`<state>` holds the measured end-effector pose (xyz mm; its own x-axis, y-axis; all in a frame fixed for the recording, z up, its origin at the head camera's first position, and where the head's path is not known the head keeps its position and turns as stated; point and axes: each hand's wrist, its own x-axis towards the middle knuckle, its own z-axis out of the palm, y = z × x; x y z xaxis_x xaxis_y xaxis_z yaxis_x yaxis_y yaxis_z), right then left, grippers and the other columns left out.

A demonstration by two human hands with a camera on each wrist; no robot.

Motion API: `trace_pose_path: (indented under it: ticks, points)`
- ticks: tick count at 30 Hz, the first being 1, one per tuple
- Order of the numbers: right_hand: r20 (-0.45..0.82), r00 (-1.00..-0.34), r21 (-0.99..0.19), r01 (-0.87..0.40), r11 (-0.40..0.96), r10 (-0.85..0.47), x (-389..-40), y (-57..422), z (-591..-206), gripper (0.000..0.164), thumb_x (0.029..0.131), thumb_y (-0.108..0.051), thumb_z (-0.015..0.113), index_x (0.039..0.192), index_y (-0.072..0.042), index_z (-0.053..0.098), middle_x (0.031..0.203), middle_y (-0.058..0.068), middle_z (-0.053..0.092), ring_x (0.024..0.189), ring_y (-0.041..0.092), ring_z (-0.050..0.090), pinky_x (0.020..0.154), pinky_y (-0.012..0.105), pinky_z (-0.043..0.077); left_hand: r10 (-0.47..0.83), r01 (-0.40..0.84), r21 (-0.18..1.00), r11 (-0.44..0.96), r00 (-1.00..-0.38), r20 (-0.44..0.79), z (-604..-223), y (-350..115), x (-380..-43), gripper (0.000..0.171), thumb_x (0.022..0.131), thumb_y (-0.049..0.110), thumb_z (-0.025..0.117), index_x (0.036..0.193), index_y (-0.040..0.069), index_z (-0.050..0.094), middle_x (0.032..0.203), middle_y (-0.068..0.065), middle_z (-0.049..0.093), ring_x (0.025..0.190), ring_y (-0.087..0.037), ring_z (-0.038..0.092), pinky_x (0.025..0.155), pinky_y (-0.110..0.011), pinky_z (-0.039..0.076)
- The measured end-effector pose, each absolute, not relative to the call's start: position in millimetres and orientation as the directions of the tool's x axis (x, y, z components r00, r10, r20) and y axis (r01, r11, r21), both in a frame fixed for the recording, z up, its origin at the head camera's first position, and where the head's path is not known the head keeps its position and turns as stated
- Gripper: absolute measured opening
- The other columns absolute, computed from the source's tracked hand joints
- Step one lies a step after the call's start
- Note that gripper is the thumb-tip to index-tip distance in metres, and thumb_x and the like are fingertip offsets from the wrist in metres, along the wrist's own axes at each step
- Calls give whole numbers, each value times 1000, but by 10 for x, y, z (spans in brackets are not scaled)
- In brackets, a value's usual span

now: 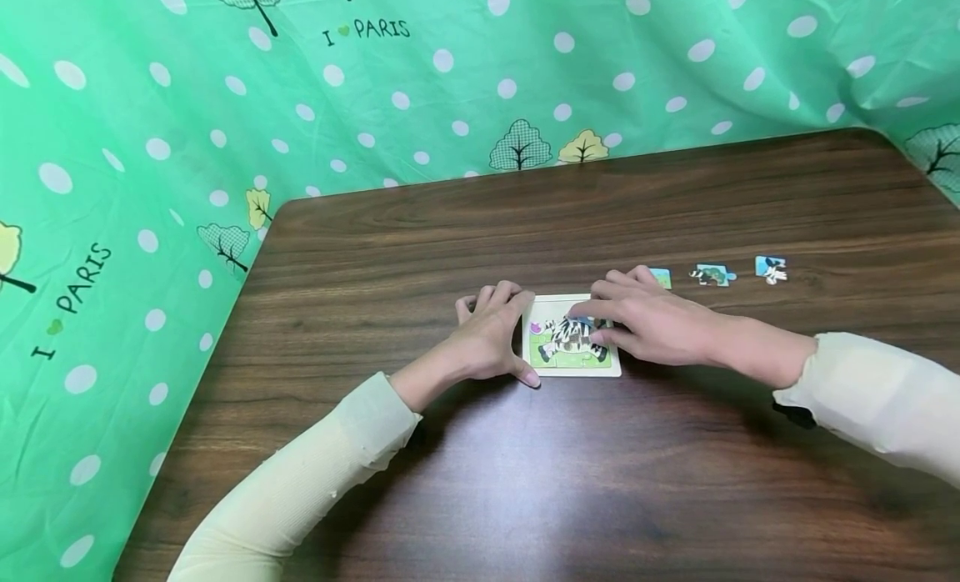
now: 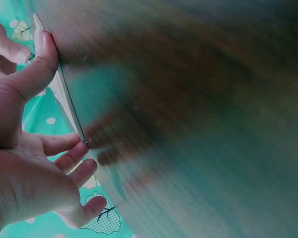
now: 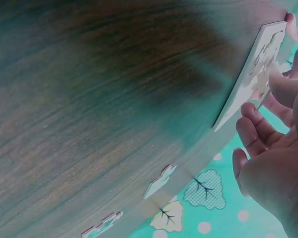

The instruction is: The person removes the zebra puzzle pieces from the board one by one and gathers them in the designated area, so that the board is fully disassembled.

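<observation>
A small cream-framed jigsaw board (image 1: 576, 372) with a zebra picture on green lies flat on the table. My left hand (image 1: 489, 338) spans its left side, the thumb at the lower left corner and the index finger at the upper left. Over the board's upper right part, my right hand (image 1: 662, 319) pinches a thin puzzle piece (image 3: 262, 101) between thumb and fingers. The hand hides much of that piece and the board's upper right corner. In the right wrist view, the board's pale rim (image 3: 244, 83) lies just under the fingers.
Beyond my right hand lie three loose pieces: a partly covered blue-green one (image 1: 662, 278), a dark-and-green one (image 1: 711, 274) and a blue one with black and white (image 1: 770, 269). The brown wooden table (image 1: 375, 257) ends at a green dotted curtain (image 1: 420, 82).
</observation>
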<state>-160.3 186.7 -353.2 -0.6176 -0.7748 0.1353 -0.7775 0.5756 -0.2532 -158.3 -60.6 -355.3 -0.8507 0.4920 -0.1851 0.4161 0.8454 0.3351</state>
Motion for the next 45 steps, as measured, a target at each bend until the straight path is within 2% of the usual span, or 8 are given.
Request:
trace_pose_path:
  ticks: [5,10,17,20,25,29,40,45]
  points:
    - [101,-642,-295,-749,593,-760,-1588,1882,-3515,35,90,-23,66,125,-16,64,98,-6,57,93,13,45,78,34,24,496,419,337,843,-848,-186,-3549,-604,-1582,104,51,48,90,139,19,43,139,0,37,124,-22,32,103,-52,18]
    - [110,-676,-418,-696,583,-728,-1590,1917,-3500,35,87,-19,70,122,-14,66,92,-10,55,89,13,42,77,34,23,497,419,338,843,-848,-187,-3546,-606,-1581,106,51,48,90,141,19,41,140,-1,36,125,-22,31,103,-52,17]
    - [59,-733,-638,-550,539,-678,-1601,1937,-3506,31,88,-18,70,119,-14,67,94,-10,61,87,16,46,77,35,37,495,418,333,846,-847,-193,-3543,-607,-1575,106,52,48,90,141,18,41,140,-1,36,125,-22,31,103,-52,17]
    - [41,-740,-597,-557,578,-671,-1591,1928,-3522,30,89,-19,69,118,-14,66,96,-9,61,89,15,47,80,37,34,494,417,335,845,-847,-195,-3543,-608,-1574,106,52,48,90,141,18,41,140,-1,36,125,-22,31,104,-52,17]
    - [50,-714,-388,-658,645,-699,-1568,1921,-3535,32,89,-23,67,119,-13,66,99,-7,59,94,14,45,80,37,25,495,416,337,844,-848,-192,-3545,-613,-1574,106,52,47,90,141,18,41,140,0,36,125,-21,31,104,-51,17]
    - [63,-699,-307,-693,652,-713,-1565,1927,-3507,33,91,-26,65,123,-15,65,99,-5,57,94,16,44,78,36,23,496,418,342,842,-848,-187,-3543,-616,-1573,105,52,47,90,140,19,42,139,0,36,124,-22,31,104,-52,17]
    - [132,-764,-409,-623,667,-632,-1576,2211,-3409,34,88,-20,69,121,-13,65,107,-3,62,102,18,48,79,37,24,502,419,357,835,-846,-181,-3550,-621,-1576,104,51,47,90,139,19,43,138,0,37,123,-21,32,104,-52,17]
    - [172,-768,-350,-633,691,-617,-1545,2511,-3487,36,80,-15,77,116,-16,69,94,-11,58,93,13,46,76,37,25,504,421,360,833,-845,-179,-3551,-633,-1580,105,51,47,90,140,18,42,139,0,36,124,-22,32,104,-52,16]
